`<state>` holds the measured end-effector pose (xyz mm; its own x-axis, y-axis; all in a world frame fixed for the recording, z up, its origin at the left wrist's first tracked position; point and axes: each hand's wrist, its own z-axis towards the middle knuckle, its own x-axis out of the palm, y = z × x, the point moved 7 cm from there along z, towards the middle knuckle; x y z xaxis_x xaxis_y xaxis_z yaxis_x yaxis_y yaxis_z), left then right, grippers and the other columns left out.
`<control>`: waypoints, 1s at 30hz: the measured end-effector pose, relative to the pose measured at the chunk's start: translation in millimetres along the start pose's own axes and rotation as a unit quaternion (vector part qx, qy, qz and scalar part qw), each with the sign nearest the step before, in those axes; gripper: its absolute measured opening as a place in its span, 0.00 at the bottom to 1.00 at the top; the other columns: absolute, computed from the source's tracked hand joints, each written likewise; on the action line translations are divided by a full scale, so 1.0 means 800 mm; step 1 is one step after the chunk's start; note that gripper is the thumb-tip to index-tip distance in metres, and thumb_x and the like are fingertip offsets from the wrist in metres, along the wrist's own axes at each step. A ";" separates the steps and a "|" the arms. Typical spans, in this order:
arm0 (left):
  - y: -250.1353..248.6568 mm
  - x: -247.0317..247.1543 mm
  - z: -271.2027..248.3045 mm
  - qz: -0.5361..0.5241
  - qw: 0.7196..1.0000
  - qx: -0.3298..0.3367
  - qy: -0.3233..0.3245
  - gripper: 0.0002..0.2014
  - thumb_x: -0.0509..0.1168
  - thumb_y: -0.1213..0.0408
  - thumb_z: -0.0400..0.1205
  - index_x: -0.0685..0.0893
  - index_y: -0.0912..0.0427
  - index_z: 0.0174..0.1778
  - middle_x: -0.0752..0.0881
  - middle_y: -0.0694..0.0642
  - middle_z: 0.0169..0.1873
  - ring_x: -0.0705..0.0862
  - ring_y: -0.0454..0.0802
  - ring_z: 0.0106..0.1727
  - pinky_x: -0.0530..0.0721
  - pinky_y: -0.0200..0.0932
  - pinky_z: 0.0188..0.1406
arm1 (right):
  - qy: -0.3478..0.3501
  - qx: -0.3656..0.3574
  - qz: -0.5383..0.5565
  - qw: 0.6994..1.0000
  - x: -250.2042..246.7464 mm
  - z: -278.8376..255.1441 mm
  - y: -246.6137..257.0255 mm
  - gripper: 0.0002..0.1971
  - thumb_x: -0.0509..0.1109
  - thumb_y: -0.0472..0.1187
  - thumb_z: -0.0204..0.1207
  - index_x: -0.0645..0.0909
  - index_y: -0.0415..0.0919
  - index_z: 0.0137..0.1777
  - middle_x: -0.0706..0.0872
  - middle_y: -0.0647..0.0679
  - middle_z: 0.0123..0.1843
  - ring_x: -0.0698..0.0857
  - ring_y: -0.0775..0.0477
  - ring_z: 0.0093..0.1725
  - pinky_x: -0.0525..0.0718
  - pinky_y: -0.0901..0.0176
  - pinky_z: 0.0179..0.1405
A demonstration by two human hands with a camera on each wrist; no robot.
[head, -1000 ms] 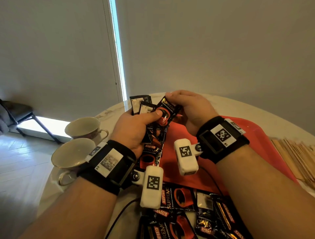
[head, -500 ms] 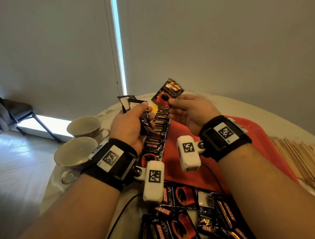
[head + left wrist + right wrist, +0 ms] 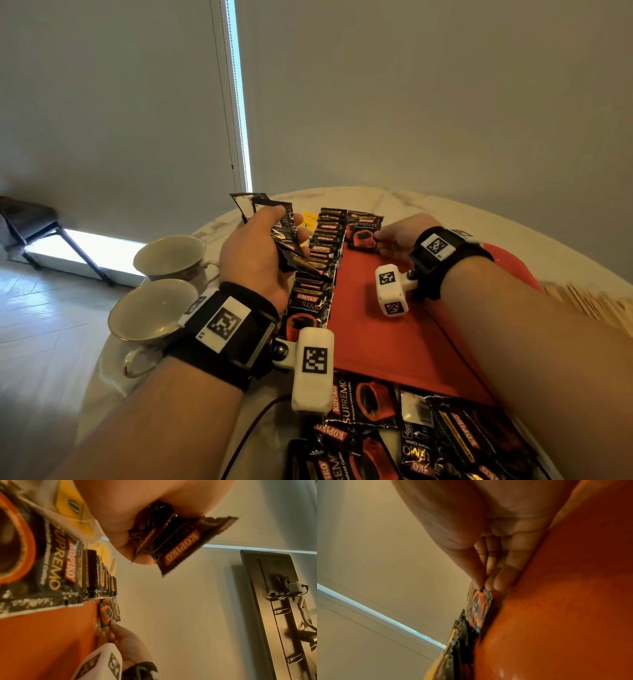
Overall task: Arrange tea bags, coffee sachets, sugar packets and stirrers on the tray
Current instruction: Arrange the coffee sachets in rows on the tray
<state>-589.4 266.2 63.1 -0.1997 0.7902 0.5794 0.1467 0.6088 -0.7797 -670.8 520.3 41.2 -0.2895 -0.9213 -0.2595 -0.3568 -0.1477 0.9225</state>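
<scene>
The right hand (image 3: pixel 397 236) pinches a glossy black foil Kopiko sachet (image 3: pixel 363 229) by its crimped edge, laying it flat at the far end of the smooth red plastic tray (image 3: pixel 394 329) — just beside an overlapping row of sachets (image 3: pixel 318 260) along the tray's left edge. The left hand (image 3: pixel 257 253) grips a crinkled sachet bundle (image 3: pixel 274 222) above that row.

Dim indoor light, bright window slit, wide-angle bending, blurred orange-tinted wrist views
</scene>
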 end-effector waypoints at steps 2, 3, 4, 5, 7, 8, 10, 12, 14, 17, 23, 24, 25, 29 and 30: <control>-0.001 0.001 0.000 0.002 1.000 -0.002 0.000 0.15 0.68 0.59 0.87 0.88 0.67 0.63 0.91 0.60 0.42 0.89 0.48 0.35 0.88 0.41 0.29 | 0.005 -0.001 -0.022 1.000 0.005 0.001 0.004 0.02 0.75 0.26 0.78 0.85 0.29 0.44 0.86 0.40 0.36 0.85 0.48 0.31 0.87 0.63 0.22; -0.001 0.002 -0.001 0.003 1.000 -0.002 0.000 0.14 0.67 0.60 0.87 0.89 0.67 0.61 0.91 0.60 0.40 0.88 0.48 0.34 0.87 0.41 0.29 | 0.005 0.000 -0.032 0.999 0.006 0.002 0.006 0.02 0.76 0.26 0.78 0.85 0.28 0.45 0.87 0.40 0.36 0.85 0.48 0.31 0.87 0.63 0.22; -0.001 0.002 0.000 0.006 1.000 -0.001 0.001 0.14 0.67 0.60 0.87 0.89 0.67 0.60 0.90 0.59 0.38 0.88 0.48 0.33 0.87 0.41 0.29 | 0.005 0.001 -0.041 0.999 0.007 0.001 0.007 0.02 0.76 0.27 0.78 0.85 0.28 0.45 0.86 0.40 0.36 0.85 0.48 0.31 0.87 0.63 0.23; -0.001 0.002 0.000 0.008 1.000 0.000 0.002 0.14 0.67 0.60 0.87 0.89 0.67 0.60 0.90 0.59 0.38 0.88 0.48 0.33 0.87 0.41 0.29 | 0.005 0.003 -0.047 0.999 0.009 0.002 0.008 0.03 0.76 0.27 0.78 0.85 0.28 0.45 0.86 0.40 0.36 0.85 0.49 0.31 0.87 0.62 0.24; 0.000 0.002 0.001 0.011 1.000 0.000 0.003 0.15 0.68 0.60 0.87 0.89 0.68 0.62 0.90 0.60 0.40 0.88 0.48 0.34 0.86 0.41 0.29 | 0.004 0.006 -0.055 0.998 0.010 0.004 0.008 0.04 0.77 0.28 0.78 0.85 0.28 0.45 0.86 0.41 0.35 0.84 0.49 0.31 0.87 0.62 0.26; 0.000 0.002 0.002 0.010 1.000 -0.001 0.003 0.16 0.68 0.60 0.87 0.88 0.68 0.63 0.90 0.60 0.42 0.88 0.48 0.34 0.87 0.41 0.28 | 0.003 0.006 -0.057 0.998 0.010 0.005 0.007 0.04 0.77 0.29 0.78 0.85 0.29 0.44 0.86 0.41 0.35 0.84 0.49 0.31 0.87 0.62 0.26; 0.000 0.002 0.003 0.011 1.000 -0.001 0.002 0.16 0.68 0.61 0.87 0.88 0.68 0.64 0.90 0.61 0.43 0.88 0.48 0.34 0.86 0.41 0.29 | 0.005 0.004 -0.052 0.999 0.010 0.007 0.006 0.05 0.78 0.29 0.77 0.84 0.32 0.42 0.86 0.40 0.37 0.85 0.49 0.32 0.88 0.62 0.29; 0.001 0.002 0.003 0.015 1.000 -0.006 0.008 0.15 0.68 0.60 0.86 0.88 0.68 0.63 0.90 0.60 0.40 0.88 0.48 0.33 0.87 0.41 0.29 | 0.007 0.002 -0.043 0.999 0.010 0.009 0.004 0.05 0.78 0.30 0.77 0.85 0.31 0.43 0.87 0.41 0.37 0.85 0.49 0.32 0.89 0.61 0.29; 0.003 0.002 0.002 0.022 1.000 -0.010 0.012 0.14 0.68 0.61 0.86 0.88 0.66 0.62 0.90 0.59 0.36 0.88 0.48 0.31 0.87 0.43 0.32 | 0.019 0.009 -0.023 1.000 0.009 0.008 0.002 0.04 0.75 0.31 0.80 0.85 0.29 0.48 0.87 0.42 0.34 0.85 0.50 0.30 0.87 0.62 0.26; 0.005 0.003 0.001 0.032 0.999 -0.004 0.004 0.13 0.68 0.63 0.86 0.85 0.63 0.64 0.91 0.60 0.35 0.89 0.52 0.30 0.89 0.45 0.33 | 0.053 0.015 -0.003 0.998 0.007 0.001 0.003 0.07 0.66 0.35 0.86 0.83 0.32 0.50 0.85 0.48 0.24 0.83 0.52 0.25 0.85 0.62 0.27; 0.007 0.003 0.005 0.030 1.000 -0.002 -0.002 0.14 0.71 0.64 0.86 0.86 0.62 0.67 0.94 0.65 0.51 0.94 0.61 0.45 0.94 0.60 0.44 | 0.091 -0.144 0.155 0.973 0.011 -0.086 0.047 0.07 0.78 0.35 0.78 0.81 0.39 0.45 0.82 0.47 0.33 0.79 0.53 0.26 0.78 0.62 0.24; 0.008 0.003 0.004 0.027 1.000 -0.005 -0.006 0.15 0.71 0.64 0.86 0.86 0.63 0.67 0.94 0.66 0.52 0.94 0.62 0.47 0.94 0.65 0.49 | 0.127 -0.173 0.155 0.964 0.018 -0.107 0.054 0.07 0.79 0.35 0.77 0.81 0.39 0.44 0.82 0.48 0.32 0.79 0.53 0.27 0.78 0.61 0.25; 0.008 0.003 0.003 0.024 1.000 -0.008 -0.012 0.14 0.71 0.64 0.86 0.85 0.63 0.67 0.94 0.66 0.52 0.94 0.63 0.47 0.93 0.66 0.50 | 0.161 -0.200 0.144 0.956 0.026 -0.123 0.060 0.08 0.79 0.35 0.76 0.81 0.39 0.44 0.83 0.49 0.32 0.79 0.53 0.28 0.78 0.61 0.27; 0.008 0.002 -0.002 0.001 1.000 -0.026 -0.014 0.12 0.70 0.62 0.87 0.85 0.63 0.64 0.92 0.66 0.47 0.92 0.60 0.35 0.90 0.51 0.32 | 0.286 -0.253 0.084 0.920 0.053 -0.163 0.071 0.11 0.83 0.34 0.66 0.88 0.43 0.47 0.87 0.48 0.41 0.83 0.51 0.37 0.81 0.57 0.35; 0.008 0.003 -0.005 -0.003 0.999 -0.033 -0.008 0.12 0.70 0.62 0.87 0.86 0.63 0.63 0.92 0.66 0.46 0.91 0.59 0.33 0.89 0.49 0.29 | 0.289 -0.267 0.067 0.917 0.055 -0.163 0.072 0.14 0.81 0.33 0.64 0.90 0.44 0.50 0.88 0.45 0.44 0.85 0.48 0.41 0.82 0.54 0.40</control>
<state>-585.3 272.4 60.8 -0.2159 0.7859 0.5794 0.2089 0.6169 -0.7588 -588.1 423.9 120.5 0.2759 -0.9577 -0.0814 0.1775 -0.0325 0.9836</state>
